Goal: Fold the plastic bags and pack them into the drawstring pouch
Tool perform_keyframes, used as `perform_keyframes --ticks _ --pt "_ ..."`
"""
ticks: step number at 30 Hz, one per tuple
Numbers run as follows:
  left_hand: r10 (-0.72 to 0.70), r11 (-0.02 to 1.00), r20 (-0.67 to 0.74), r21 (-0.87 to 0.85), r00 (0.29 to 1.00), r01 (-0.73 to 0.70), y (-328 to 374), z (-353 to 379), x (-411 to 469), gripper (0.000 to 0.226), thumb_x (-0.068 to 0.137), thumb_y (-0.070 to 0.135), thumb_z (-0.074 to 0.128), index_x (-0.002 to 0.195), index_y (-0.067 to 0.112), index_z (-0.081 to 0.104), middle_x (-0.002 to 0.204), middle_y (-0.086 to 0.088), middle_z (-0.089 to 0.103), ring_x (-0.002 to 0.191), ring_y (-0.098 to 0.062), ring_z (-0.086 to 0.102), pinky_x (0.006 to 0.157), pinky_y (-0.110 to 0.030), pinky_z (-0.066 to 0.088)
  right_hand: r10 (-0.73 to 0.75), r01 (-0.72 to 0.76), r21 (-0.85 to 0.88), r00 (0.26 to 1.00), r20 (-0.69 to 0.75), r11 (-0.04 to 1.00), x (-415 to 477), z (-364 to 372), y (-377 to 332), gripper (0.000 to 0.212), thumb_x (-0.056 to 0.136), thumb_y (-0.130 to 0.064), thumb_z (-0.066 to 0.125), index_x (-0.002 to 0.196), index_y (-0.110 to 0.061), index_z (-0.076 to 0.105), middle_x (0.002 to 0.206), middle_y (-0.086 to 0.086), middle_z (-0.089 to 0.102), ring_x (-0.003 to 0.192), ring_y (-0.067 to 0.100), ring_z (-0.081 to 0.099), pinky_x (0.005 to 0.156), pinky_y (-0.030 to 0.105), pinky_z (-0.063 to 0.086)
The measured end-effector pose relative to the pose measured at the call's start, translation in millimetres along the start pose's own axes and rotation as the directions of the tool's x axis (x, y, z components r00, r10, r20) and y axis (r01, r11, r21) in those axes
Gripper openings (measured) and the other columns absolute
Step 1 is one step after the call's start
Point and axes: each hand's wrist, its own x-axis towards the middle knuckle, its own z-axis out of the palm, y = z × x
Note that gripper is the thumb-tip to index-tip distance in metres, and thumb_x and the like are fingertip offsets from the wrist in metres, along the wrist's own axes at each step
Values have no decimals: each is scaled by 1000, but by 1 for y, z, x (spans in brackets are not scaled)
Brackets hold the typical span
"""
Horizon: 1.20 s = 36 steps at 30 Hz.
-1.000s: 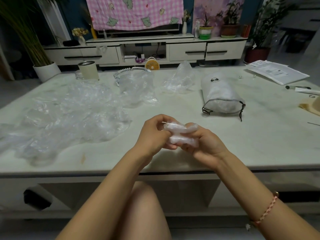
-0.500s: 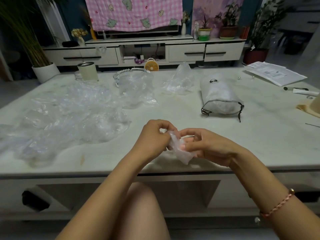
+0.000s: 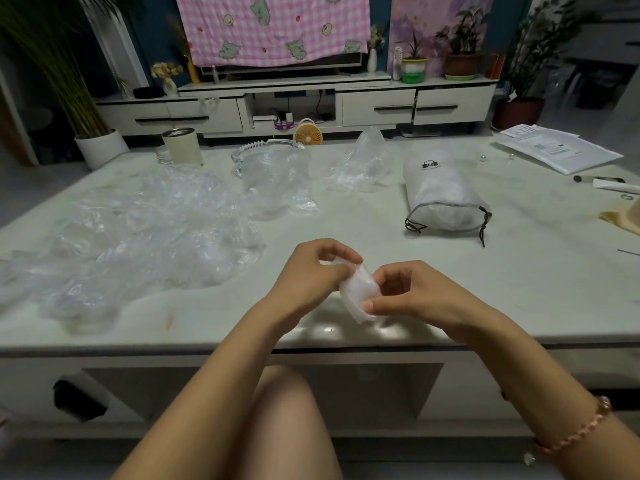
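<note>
Head view | folded plastic bag point(image 3: 358, 294) is pinched over the table point(image 3: 502, 292) near edge, left hand point(image 3: 311, 275) gripping its top, right hand point(image 3: 415, 296) its lower end | drawstring pouch point(image 3: 445, 195) is laid sideways beyond | loose bags point(image 3: 138, 237) are heaped left | papers point(image 3: 557, 150) far right

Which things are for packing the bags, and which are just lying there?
For the job: folded bag, held by the left hand and right hand; pile of loose bags; drawstring pouch.
Just lying about: cream cup; papers; yellow fan.
</note>
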Motion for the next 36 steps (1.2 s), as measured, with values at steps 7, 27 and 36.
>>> perform_keyframes --ticks 7,27,36 --pt "-157 925 185 -316 970 210 1 13 1 17 84 6 59 95 -1 69 88 -11 67 75 -19 61 67 -25 50 -137 170 298 982 -130 939 -1 3 3 19 72 -1 72 90 2 70 119 -4 65 109 6 61 88 17 49" --pt "-7 995 92 104 996 -2 11 87 57 16 89 9 57 104 7 62 90 -5 62 73 -16 62 71 -33 54 33 234 335 775 -631 913 7 -61 35 27 76 16 64 83 -8 52 82 17 61 75 24 61 64 22 56" --pt "262 551 -15 823 965 -137 11 120 149 34 98 27 42 126 8 42 124 -11 44 111 -30 46 77 -35 38 -192 205 -68 677 -710 976 43 -113 58 23 77 2 70 74 -20 62 73 -7 61 67 6 57 68 18 46"
